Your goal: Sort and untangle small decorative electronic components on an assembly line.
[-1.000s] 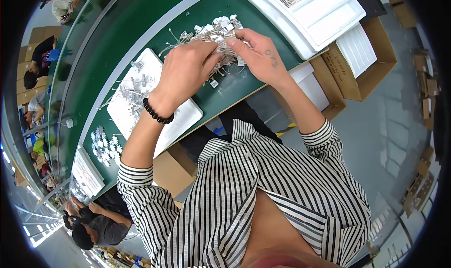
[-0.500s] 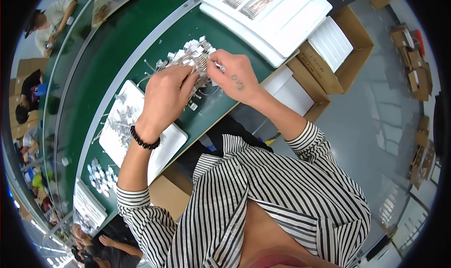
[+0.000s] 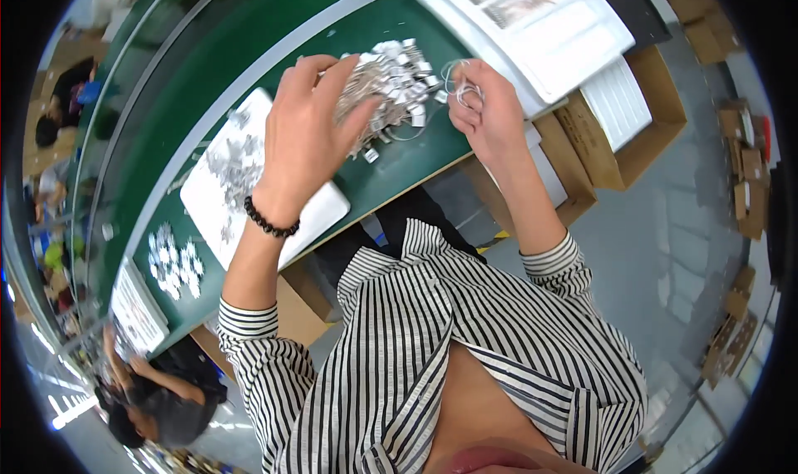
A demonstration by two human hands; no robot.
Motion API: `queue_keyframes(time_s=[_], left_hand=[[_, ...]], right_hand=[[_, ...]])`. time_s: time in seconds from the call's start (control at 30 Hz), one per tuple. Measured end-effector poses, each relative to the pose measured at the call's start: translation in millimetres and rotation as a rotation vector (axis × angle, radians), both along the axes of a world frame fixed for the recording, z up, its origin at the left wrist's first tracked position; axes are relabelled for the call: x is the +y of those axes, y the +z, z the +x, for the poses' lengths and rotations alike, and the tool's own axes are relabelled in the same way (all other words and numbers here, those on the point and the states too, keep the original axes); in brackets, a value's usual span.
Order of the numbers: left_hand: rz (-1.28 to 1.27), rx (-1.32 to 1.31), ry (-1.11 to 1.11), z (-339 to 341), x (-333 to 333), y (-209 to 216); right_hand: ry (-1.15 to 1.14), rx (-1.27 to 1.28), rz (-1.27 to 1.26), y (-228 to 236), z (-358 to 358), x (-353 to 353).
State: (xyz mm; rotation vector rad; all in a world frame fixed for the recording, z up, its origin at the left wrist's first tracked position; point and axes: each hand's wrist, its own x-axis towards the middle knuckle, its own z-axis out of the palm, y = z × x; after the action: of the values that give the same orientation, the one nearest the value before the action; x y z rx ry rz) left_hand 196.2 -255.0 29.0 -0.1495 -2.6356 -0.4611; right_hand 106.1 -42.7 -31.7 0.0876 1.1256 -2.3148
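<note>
A heap of small white and silver parts with thin leads (image 3: 405, 77) lies on the green table. My left hand (image 3: 306, 133), wearing a black bead bracelet, reaches over the heap's left side with its fingers spread and nothing plainly in them. To the right of the heap, my right hand (image 3: 492, 112) is closed on a thin white cable (image 3: 453, 73), which loops out past the fingertips. What lies under my left palm is hidden.
A white tray (image 3: 326, 215) with grey parts sits beneath my left forearm. Sorted leads fill a white tray (image 3: 573, 46) at upper right. Cardboard boxes (image 3: 657, 133) stand beside the table. White star-like pieces (image 3: 174, 262) lie at left, near a person (image 3: 170, 391).
My right hand has moved right, away from the heap, with the white cable in it. My left hand has spread its fingers. The whole view has shifted somewhat.
</note>
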Motion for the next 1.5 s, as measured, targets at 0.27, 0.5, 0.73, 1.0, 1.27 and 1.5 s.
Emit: queue_keyframes(time_s=[0.27,0.5,0.73,1.0,1.27,1.5], left_hand=[[0.668,0.248,0.176,137,64,2],[0.467,0.643,0.697,233,92,-13],[0.261,0.638,0.900,308,77,-22],[0.332,0.665,1.042,374,30,-31],[0.417,0.581,1.092,377,-48,-14],[0.586,0.825,1.197,382,-108,60]], right_hand=[[0.437,-0.074,-0.145,35,124,-58],[0.641,-0.240,0.023,59,228,-109],[1.000,-0.214,-0.306,20,300,-140],[1.125,-0.503,-0.172,19,377,-203],[1.295,-0.796,-0.105,32,376,-280],[1.228,-0.563,0.201,103,393,-345]])
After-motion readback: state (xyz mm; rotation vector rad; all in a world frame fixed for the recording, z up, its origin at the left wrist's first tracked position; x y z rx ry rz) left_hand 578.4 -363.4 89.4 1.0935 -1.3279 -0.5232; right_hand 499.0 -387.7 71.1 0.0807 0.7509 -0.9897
